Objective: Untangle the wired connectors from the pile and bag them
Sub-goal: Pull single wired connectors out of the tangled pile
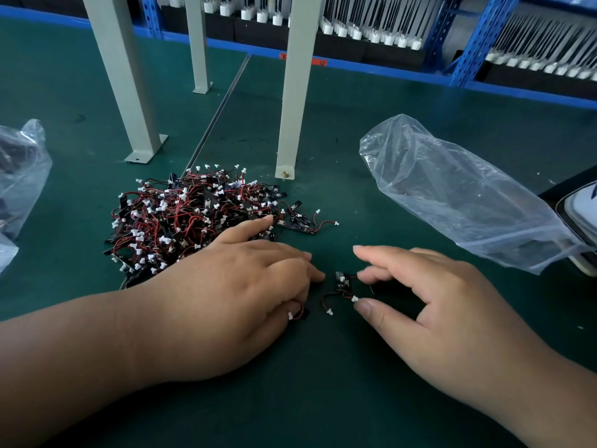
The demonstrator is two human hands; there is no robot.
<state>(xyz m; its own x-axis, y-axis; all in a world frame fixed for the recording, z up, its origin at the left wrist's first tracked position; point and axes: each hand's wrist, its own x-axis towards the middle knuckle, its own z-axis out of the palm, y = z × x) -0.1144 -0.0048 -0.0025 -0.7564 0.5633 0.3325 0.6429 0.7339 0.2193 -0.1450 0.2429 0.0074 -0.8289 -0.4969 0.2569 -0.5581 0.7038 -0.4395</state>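
Observation:
A tangled pile of wired connectors (193,218), with red and black wires, white plugs and small black boards, lies on the green mat left of centre. My left hand (245,286) rests palm down at the pile's near right edge with its fingers spread. Its thumb presses on one loose connector (298,313). My right hand (436,295) pinches a small clump of connectors (342,286) between thumb and middle finger, and its index finger sticks out straight. A clear plastic bag (468,195) lies crumpled at the right, its mouth towards the back left.
Grey frame legs (290,124) (129,92) are bolted to the mat behind the pile. Another clear bag (19,176) holding dark parts sits at the left edge. A black-and-white object (578,208) lies at the right edge. Blue shelving with white parts runs along the back.

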